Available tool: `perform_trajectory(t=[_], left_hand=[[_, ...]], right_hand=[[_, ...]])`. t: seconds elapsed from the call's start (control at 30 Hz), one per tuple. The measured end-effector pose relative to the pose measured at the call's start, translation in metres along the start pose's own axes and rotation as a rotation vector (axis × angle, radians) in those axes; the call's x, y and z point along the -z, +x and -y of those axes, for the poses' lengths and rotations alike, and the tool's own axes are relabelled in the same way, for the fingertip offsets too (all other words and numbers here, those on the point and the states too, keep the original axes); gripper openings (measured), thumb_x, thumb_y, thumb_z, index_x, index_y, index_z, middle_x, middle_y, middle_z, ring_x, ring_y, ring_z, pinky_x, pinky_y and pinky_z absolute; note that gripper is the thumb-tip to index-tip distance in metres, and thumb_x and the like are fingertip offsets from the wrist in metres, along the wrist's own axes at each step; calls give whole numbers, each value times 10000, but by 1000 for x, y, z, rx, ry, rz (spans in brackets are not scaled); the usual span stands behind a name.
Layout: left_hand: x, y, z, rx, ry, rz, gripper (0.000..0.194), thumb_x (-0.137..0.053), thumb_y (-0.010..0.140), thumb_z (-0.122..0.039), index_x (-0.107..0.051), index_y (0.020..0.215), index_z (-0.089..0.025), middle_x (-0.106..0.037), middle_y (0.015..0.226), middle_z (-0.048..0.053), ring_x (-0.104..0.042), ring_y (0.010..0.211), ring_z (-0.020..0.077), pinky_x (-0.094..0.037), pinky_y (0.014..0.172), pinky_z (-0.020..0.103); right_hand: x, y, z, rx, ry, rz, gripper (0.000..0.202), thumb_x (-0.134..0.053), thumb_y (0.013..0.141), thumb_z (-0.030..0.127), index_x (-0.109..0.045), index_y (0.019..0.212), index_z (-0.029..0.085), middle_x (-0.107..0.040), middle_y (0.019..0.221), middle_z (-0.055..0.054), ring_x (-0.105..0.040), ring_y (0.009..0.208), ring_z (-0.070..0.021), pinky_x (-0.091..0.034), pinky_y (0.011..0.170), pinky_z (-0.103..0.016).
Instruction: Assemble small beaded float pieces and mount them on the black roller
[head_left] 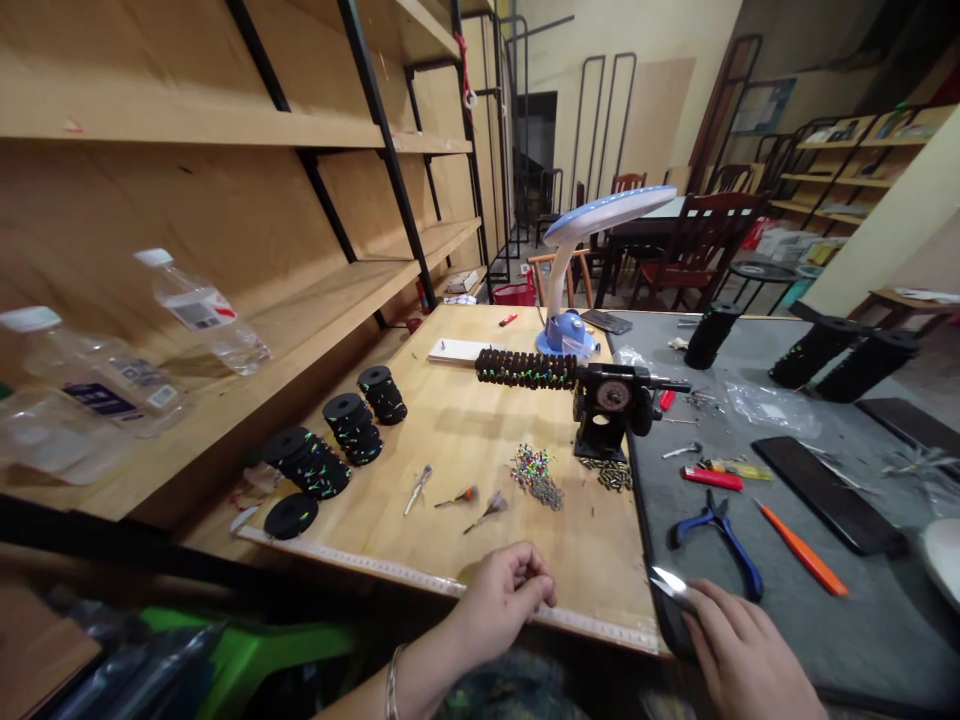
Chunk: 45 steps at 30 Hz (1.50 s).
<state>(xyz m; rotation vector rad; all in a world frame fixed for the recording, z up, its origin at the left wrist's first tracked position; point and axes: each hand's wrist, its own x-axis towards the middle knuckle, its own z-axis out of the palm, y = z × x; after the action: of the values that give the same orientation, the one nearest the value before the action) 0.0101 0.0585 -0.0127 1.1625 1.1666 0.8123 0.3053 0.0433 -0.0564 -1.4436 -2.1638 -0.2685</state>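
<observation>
My left hand (pixel 501 598) is at the table's front edge, fingers curled together; whatever they may pinch is too small to make out. In my right hand (pixel 739 640) is a pair of small metal snips (pixel 670 583), blades pointing left over the grey mat's edge. Beyond my hands stands a black winding device with a dial (pixel 611 398). A black ridged roll (pixel 525 368) dotted with green and coloured bits extends from its left side. Before the device lie a pile of small coloured beads (pixel 531 462), grey pieces (pixel 547 493) and dark brassy pieces (pixel 609 474).
Black foam spools (pixel 311 463) line the table's left side. Small brush-like tufts (pixel 489 510) lie nearer me. Blue-handled pliers (pixel 718 540), an orange tool (pixel 802 550), a red lighter (pixel 712 479) and a black phone (pixel 829 493) rest on the right mat. A desk lamp (pixel 564 325) stands behind.
</observation>
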Motion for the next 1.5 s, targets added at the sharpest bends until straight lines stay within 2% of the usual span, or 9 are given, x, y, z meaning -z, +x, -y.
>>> perform_trajectory(t=[0.13,0.27,0.33,0.37,0.47,0.57,0.73,1.1,1.5], left_hand=[[-1,-4,-2,3,128,0,60,-557,758,-213,-539,720,-170,-624,636,10,-477,535,113,-362,523,221],[-1,-6,-5,9,179,7,54,-534,764,-208,-534,725,-171,-611,620,5,-483,537,118,-361,523,222],[1,-5,-5,8,164,34,55,-532,765,-212,-532,732,-168,-609,620,3,-482,536,118,-360,522,222],[1,-5,-5,11,156,52,57,-532,766,-215,-532,736,-167,-609,621,1,-483,535,119,-360,521,221],[3,-7,-8,18,202,93,66,-539,771,-214,-549,735,-160,-610,624,-2,-496,553,124,-364,535,222],[5,-13,-14,-12,344,111,87,-543,789,-201,-590,734,-153,-619,644,-4,-510,594,128,-362,559,218],[11,-24,-14,-101,517,145,123,-527,828,-175,-639,779,-157,-641,698,0,-550,648,135,-385,601,210],[21,-29,-4,-352,694,221,182,-490,867,-116,-632,769,-175,-644,745,18,-574,722,148,-422,695,219],[21,-31,0,-416,748,234,183,-485,868,-98,-622,773,-174,-646,744,24,-571,733,151,-426,704,226]], right_hand=[[0,3,-5,-33,57,79,160,-476,853,261,-629,876,219,-722,912,-119,-662,807,-263,-504,742,-365],[9,8,15,-355,351,96,83,-523,825,336,-552,844,260,-720,723,-43,-662,588,-206,-487,541,-273],[14,12,35,-542,592,105,162,-408,908,399,-479,839,270,-697,659,-6,-586,461,-165,-440,461,-246],[15,14,46,-559,708,113,198,-357,932,416,-449,833,271,-668,608,14,-545,430,-155,-424,452,-240],[16,21,76,-472,807,191,197,-367,944,427,-429,848,267,-558,507,63,-503,418,-145,-391,435,-221],[10,21,93,-270,713,270,136,-425,938,370,-489,930,250,-611,589,39,-578,480,-152,-432,484,-221],[-5,10,103,-3,493,237,96,-467,934,289,-530,977,230,-687,717,-8,-663,596,-171,-455,550,-235],[-8,15,112,178,435,101,243,-373,994,350,-526,876,203,-610,617,6,-577,523,-153,-352,529,-252],[-2,16,114,258,455,47,249,-412,991,262,-581,827,181,-608,600,4,-523,521,-140,-318,547,-275]])
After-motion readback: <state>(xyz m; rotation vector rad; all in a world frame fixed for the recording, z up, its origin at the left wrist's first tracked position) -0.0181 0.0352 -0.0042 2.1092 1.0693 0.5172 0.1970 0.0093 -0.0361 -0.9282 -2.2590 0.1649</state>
